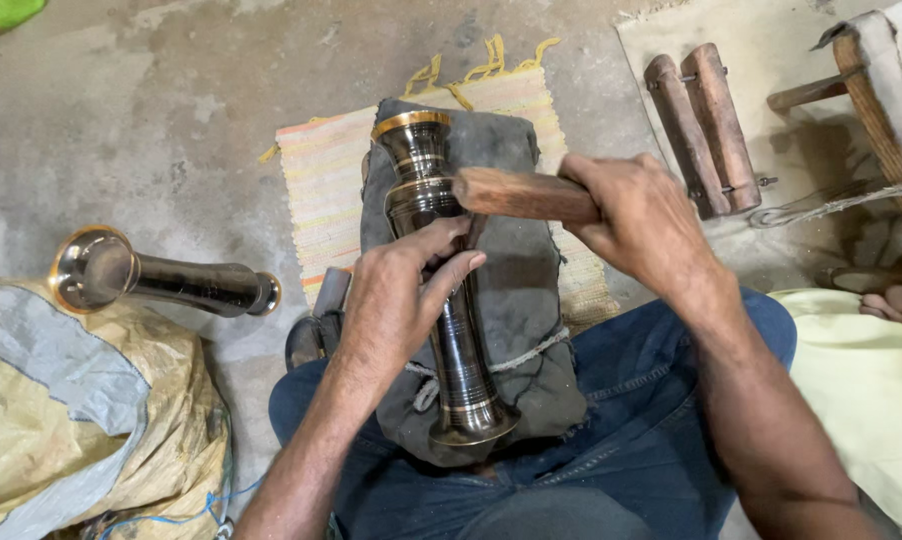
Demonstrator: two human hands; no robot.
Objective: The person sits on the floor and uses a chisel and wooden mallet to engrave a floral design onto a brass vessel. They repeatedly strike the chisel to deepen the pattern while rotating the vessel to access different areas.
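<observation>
A dark, turned brass stand with gold-coloured rims lies lengthwise on a grey cloth pad over my lap. My left hand grips the stand around its middle and holds it down. In my right hand is a wooden mallet; its blunt end touches the stand's upper neck just below the golden top rim.
A second, similar brass stand rests on a yellow-grey sack at the left. Under the pad lies a striped mat. Two wooden blocks lie at upper right, near a wooden frame with rope. Another person's foot shows at the right edge.
</observation>
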